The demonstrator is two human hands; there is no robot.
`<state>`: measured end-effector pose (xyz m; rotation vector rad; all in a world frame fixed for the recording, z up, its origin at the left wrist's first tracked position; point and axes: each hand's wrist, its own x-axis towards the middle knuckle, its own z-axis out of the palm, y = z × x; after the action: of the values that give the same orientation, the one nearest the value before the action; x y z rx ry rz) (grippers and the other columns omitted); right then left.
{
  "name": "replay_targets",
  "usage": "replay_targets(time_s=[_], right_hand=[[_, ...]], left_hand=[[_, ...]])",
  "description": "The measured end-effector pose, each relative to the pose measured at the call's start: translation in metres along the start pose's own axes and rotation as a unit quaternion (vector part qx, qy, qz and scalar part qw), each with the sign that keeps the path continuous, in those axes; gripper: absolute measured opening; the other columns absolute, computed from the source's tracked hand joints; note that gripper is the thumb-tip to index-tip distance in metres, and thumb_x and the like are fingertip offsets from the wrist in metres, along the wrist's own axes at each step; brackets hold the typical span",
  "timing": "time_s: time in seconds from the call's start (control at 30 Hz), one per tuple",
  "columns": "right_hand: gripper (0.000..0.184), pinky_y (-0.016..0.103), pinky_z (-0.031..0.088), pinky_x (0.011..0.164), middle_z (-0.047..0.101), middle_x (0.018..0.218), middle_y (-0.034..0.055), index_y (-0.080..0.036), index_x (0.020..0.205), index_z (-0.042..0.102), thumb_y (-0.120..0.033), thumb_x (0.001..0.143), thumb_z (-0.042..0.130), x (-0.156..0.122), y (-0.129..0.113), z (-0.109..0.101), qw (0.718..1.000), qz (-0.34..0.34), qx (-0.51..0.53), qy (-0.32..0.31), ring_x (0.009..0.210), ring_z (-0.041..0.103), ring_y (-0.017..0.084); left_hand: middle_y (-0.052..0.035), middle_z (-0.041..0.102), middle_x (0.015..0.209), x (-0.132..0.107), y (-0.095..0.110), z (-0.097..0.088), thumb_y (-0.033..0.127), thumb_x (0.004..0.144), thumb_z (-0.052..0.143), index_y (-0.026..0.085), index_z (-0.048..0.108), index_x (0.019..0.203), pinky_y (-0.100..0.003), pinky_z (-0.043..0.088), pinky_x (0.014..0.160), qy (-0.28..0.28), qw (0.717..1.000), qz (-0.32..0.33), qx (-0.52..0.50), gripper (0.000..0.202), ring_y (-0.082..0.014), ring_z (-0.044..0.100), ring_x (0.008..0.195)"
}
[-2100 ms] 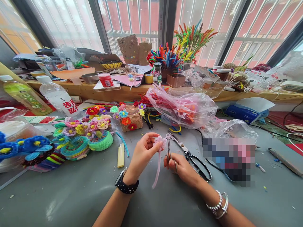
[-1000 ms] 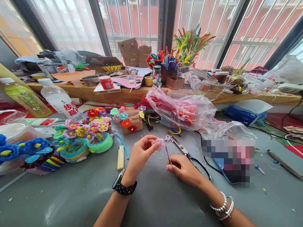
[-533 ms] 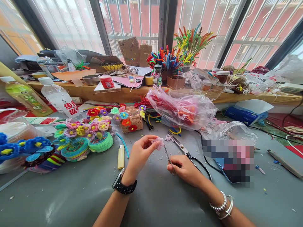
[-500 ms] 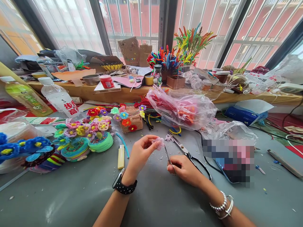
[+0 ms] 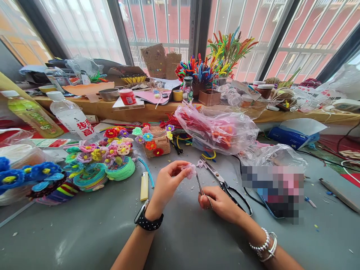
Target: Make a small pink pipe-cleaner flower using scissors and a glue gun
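Between the thumb and fingers of my left hand is a small pale pink fuzzy flower, held above the grey table. My right hand grips a small pair of scissors, whose tips point up at the flower's right edge. Whether the blades touch the petals I cannot tell. Behind my right hand lie large black-handled scissors, with a scrap of pale pink fuzzy material by their tips. Small pale clippings are scattered on the table below the flower. A cream lighter lies left of my left hand.
Fuzzy flowers on coiled bases crowd the left side, near two bottles. A small woven box with flowers and a clear plastic bag lie behind my hands. A phone and a tissue pack are at right.
The small scissors have shifted slightly in my right hand, and the flower has turned a little in my left fingers. Both hands stay in nearly the same place.
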<state>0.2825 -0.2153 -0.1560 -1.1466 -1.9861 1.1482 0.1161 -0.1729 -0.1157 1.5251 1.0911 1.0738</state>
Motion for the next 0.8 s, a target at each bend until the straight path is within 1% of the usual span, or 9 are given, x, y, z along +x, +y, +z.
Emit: replay_targets(time_s=[0.1, 0.27, 0.4, 0.5, 0.6, 0.7, 0.8], right_hand=[[0.057, 0.021, 0.031, 0.052, 0.046, 0.053, -0.0014, -0.015, 0.054, 0.047, -0.062, 0.077, 0.026, 0.0002, -0.0006, 0.0006, 1.000, 0.005, -0.015, 0.016, 0.052, 0.041, 0.009], [0.054, 0.021, 0.030, 0.051, 0.044, 0.047, -0.0023, -0.016, 0.046, 0.042, -0.061, 0.076, 0.034, 0.0023, 0.0003, 0.0013, 0.997, 0.021, -0.033, 0.061, 0.048, 0.041, 0.009], [0.054, 0.021, 0.031, 0.050, 0.043, 0.047, -0.0026, -0.017, 0.048, 0.041, -0.062, 0.076, 0.032, 0.0024, 0.0010, -0.0012, 0.995, 0.040, -0.028, 0.083, 0.048, 0.039, 0.009], [0.055, 0.021, 0.030, 0.051, 0.041, 0.052, -0.0027, -0.017, 0.054, 0.041, -0.065, 0.076, 0.024, 0.0010, -0.0007, -0.0029, 0.996, 0.030, -0.031, 0.072, 0.051, 0.037, 0.009], [0.059, 0.022, 0.031, 0.052, 0.040, 0.055, -0.0024, -0.016, 0.057, 0.041, -0.068, 0.074, 0.018, 0.0002, -0.0028, -0.0029, 0.998, 0.020, -0.040, 0.035, 0.054, 0.036, 0.010], [0.060, 0.022, 0.031, 0.054, 0.041, 0.057, -0.0019, -0.016, 0.057, 0.041, -0.070, 0.072, 0.018, 0.0004, -0.0041, -0.0021, 0.998, 0.024, -0.048, 0.018, 0.055, 0.037, 0.010], [0.058, 0.022, 0.031, 0.054, 0.040, 0.057, -0.0022, -0.016, 0.056, 0.040, -0.069, 0.073, 0.020, 0.0003, -0.0046, -0.0019, 0.998, 0.024, -0.047, 0.029, 0.055, 0.036, 0.010]], left_hand=[[-0.0049, 0.066, 0.075, 0.0005, -0.0014, -0.0007, 0.034, 0.069, 0.058, 0.015, 0.061, 0.084, -0.025, 0.047, 0.063, 0.005, 1.000, 0.003, 0.005, 0.025, -0.0154, 0.060, 0.066], [-0.0048, 0.066, 0.075, 0.0011, -0.0031, -0.0014, 0.035, 0.068, 0.058, 0.015, 0.061, 0.084, -0.026, 0.047, 0.063, 0.023, 1.000, -0.001, 0.015, 0.026, -0.0156, 0.060, 0.067], [-0.0048, 0.065, 0.076, 0.0003, -0.0027, -0.0006, 0.036, 0.069, 0.058, 0.015, 0.060, 0.085, -0.027, 0.047, 0.065, 0.008, 1.000, -0.008, 0.013, 0.027, -0.0161, 0.060, 0.068], [-0.0036, 0.064, 0.073, -0.0006, -0.0027, 0.0004, 0.036, 0.069, 0.058, 0.015, 0.059, 0.089, -0.026, 0.047, 0.063, 0.000, 1.000, -0.009, 0.015, 0.029, -0.0155, 0.059, 0.068], [-0.0016, 0.061, 0.068, -0.0011, -0.0027, 0.0013, 0.035, 0.068, 0.059, 0.016, 0.057, 0.090, -0.024, 0.046, 0.060, -0.011, 1.000, -0.006, 0.019, 0.030, -0.0145, 0.058, 0.066], [-0.0012, 0.061, 0.068, -0.0015, -0.0021, 0.0020, 0.035, 0.068, 0.059, 0.016, 0.056, 0.091, -0.024, 0.046, 0.060, -0.026, 0.999, -0.001, 0.020, 0.029, -0.0135, 0.058, 0.064], [-0.0015, 0.062, 0.068, -0.0019, -0.0016, 0.0024, 0.035, 0.069, 0.058, 0.016, 0.055, 0.091, -0.024, 0.045, 0.061, -0.039, 0.999, -0.002, 0.024, 0.029, -0.0135, 0.058, 0.064]])
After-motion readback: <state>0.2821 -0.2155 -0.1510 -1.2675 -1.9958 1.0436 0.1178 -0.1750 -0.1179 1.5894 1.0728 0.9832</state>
